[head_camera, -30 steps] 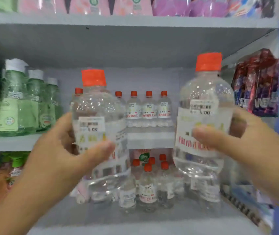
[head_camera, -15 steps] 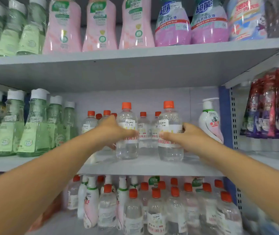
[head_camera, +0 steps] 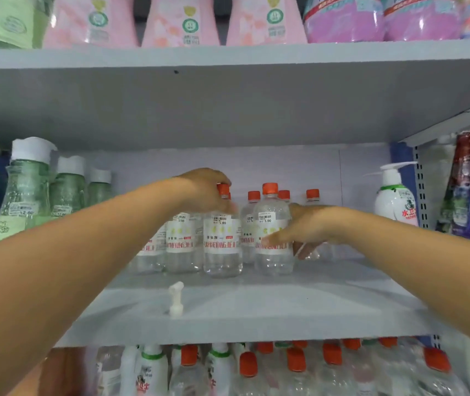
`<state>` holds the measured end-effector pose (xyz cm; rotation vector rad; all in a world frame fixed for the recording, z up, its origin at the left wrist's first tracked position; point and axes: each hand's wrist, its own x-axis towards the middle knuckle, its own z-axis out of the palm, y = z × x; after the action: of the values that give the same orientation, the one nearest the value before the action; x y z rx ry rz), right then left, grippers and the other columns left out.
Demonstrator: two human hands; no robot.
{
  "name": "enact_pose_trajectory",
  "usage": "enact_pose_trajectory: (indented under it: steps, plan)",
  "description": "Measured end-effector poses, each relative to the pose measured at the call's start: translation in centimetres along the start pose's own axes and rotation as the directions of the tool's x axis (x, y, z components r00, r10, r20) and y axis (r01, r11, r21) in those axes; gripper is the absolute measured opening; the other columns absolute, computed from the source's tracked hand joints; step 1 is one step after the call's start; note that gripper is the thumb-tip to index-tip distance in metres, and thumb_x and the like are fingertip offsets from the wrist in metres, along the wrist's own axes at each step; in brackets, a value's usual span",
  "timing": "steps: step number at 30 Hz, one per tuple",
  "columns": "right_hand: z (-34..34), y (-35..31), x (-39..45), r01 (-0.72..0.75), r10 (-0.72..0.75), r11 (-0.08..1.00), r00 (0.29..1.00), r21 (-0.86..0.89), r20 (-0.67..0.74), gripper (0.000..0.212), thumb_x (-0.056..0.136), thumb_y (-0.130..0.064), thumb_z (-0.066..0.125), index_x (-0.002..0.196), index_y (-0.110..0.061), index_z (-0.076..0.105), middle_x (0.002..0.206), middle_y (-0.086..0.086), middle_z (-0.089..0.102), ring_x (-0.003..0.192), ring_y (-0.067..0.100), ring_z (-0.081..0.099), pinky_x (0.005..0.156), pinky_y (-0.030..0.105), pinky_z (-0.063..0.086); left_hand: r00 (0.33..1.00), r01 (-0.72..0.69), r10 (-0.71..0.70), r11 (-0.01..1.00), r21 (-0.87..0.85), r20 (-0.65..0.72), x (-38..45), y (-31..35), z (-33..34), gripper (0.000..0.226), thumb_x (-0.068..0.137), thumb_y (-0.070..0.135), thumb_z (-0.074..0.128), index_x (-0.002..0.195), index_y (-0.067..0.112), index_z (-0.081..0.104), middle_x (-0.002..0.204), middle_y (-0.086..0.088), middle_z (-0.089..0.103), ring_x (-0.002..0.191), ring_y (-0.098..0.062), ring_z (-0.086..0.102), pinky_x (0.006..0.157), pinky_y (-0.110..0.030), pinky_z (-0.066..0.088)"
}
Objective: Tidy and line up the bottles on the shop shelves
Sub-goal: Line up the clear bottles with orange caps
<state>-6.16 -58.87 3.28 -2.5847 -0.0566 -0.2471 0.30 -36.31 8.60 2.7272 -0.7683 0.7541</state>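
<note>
Several clear bottles with orange caps and white labels stand grouped at the back of the middle grey shelf point(head_camera: 256, 310). My left hand point(head_camera: 206, 190) reaches in from the left and curls over the cap and neck of the front bottle of the left group point(head_camera: 222, 241). My right hand point(head_camera: 306, 230) comes from the right and holds the front right bottle point(head_camera: 272, 224), thumb across its label and fingers behind and beside it. Both bottles stand upright on the shelf, side by side with a small gap.
A loose white pump head point(head_camera: 176, 298) lies on the shelf in front of the bottles. A white pump bottle point(head_camera: 393, 201) stands at the right, green bottles point(head_camera: 28, 190) at the left. Pink bottles point(head_camera: 182, 21) fill the shelf above, more orange-capped bottles point(head_camera: 296, 367) the shelf below.
The two bottles I held up came down onto the middle shelf and now stand further back with the group. My left hand shifted from the bottle's side to its cap.
</note>
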Motion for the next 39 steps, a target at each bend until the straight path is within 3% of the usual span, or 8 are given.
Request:
enact_pose_trajectory:
  steps: [5,12,16,21,25,31,35,39]
  plan:
    - [-1.5,-1.7,2.2,-0.018,0.015,0.991,1.000,-0.135,-0.020,0.086,0.074,-0.045,0.089,0.139,-0.017,0.040,0.118,0.007,0.067,0.094,0.025,0.074,0.079,0.040,0.065,0.996,-0.091,0.091,0.996,0.020,-0.003,2.2,-1.3,1.5,0.076,0.084,0.065,0.069,0.147,0.029,0.047,0.146,0.006,0.048,0.112,-0.014,0.045,0.092,-0.029,0.037]
    - [-4.5,-4.0,4.4,0.017,-0.021,0.999,0.993,-0.035,-0.113,0.042,0.093,-0.041,0.072,0.121,-0.010,0.067,0.112,0.010,0.074,0.098,0.029,0.074,0.084,0.038,0.064,0.993,-0.117,0.116,0.992,-0.037,-0.021,3.3,-2.2,2.3,0.078,0.083,0.062,0.072,0.149,0.029,0.046,0.143,0.007,0.050,0.108,-0.012,0.044,0.088,-0.028,0.038]
    - [-3.2,-3.4,5.8,0.037,-0.045,0.998,0.980,-0.043,-0.194,0.041,0.094,-0.041,0.071,0.128,-0.019,0.064,0.120,0.008,0.067,0.099,0.026,0.071,0.064,0.027,0.060,0.992,-0.115,0.107,0.985,-0.126,-0.072,3.4,-2.7,3.2,0.075,0.082,0.059,0.075,0.147,0.032,0.048,0.121,0.015,0.047,0.106,-0.012,0.049,0.086,-0.027,0.039]
    - [-2.4,-2.6,7.1,0.082,-0.082,0.997,0.959,-0.012,-0.271,0.043,0.091,-0.051,0.069,0.125,-0.025,0.068,0.122,0.002,0.066,0.087,0.027,0.074,0.078,0.034,0.060,0.990,-0.117,0.101,0.978,-0.174,-0.094,3.5,-2.7,3.3,0.060,0.082,0.056,0.076,0.134,0.030,0.058,0.103,0.023,0.054,0.091,-0.003,0.056,0.071,-0.021,0.041]
    - [-2.0,-1.8,7.1,0.144,-0.133,0.990,0.943,0.012,-0.305,0.038,0.092,-0.054,0.067,0.120,-0.028,0.069,0.123,-0.007,0.063,0.091,0.020,0.069,0.072,0.031,0.058,0.988,-0.135,0.120,0.976,-0.171,-0.095,2.5,-2.6,3.4,0.068,0.085,0.059,0.073,0.143,0.030,0.052,0.130,0.014,0.057,0.107,-0.011,0.058,0.085,-0.025,0.042]
    - [-1.2,-0.5,7.1,0.168,-0.132,0.983,0.926,0.072,-0.353,0.040,0.088,-0.063,0.065,0.113,-0.032,0.066,0.115,-0.009,0.066,0.095,0.019,0.069,0.093,0.045,0.058,0.845,-0.172,-0.136,0.847,-0.503,-0.518,-0.4,-7.6,-2.4,0.029,0.091,0.043,0.074,0.116,0.030,0.069,0.104,0.011,0.069,0.075,-0.007,0.063,0.074,-0.025,0.051]
    - [-1.2,-0.7,7.0,0.175,-0.133,0.980,0.926,0.091,-0.354,0.036,0.087,-0.066,0.065,0.106,-0.035,0.066,0.111,-0.010,0.068,0.096,0.018,0.067,0.092,0.043,0.056,0.917,0.125,-0.273,0.889,-0.441,-0.290,-2.7,-12.4,-1.4,0.048,0.086,0.056,0.074,0.127,0.034,0.061,0.120,0.008,0.066,0.086,-0.005,0.064,0.067,-0.021,0.048]
    - [-0.7,-1.3,7.2,0.142,-0.113,0.988,0.928,0.057,-0.354,0.040,0.089,-0.063,0.064,0.112,-0.031,0.064,0.111,-0.007,0.067,0.099,0.020,0.066,0.094,0.046,0.055,0.954,0.290,-0.272,0.731,-0.618,0.126,-4.0,-14.8,0.6,0.090,0.064,0.055,0.084,0.143,0.029,0.049,0.107,0.008,0.075,0.086,-0.015,0.076,0.066,-0.033,0.064]
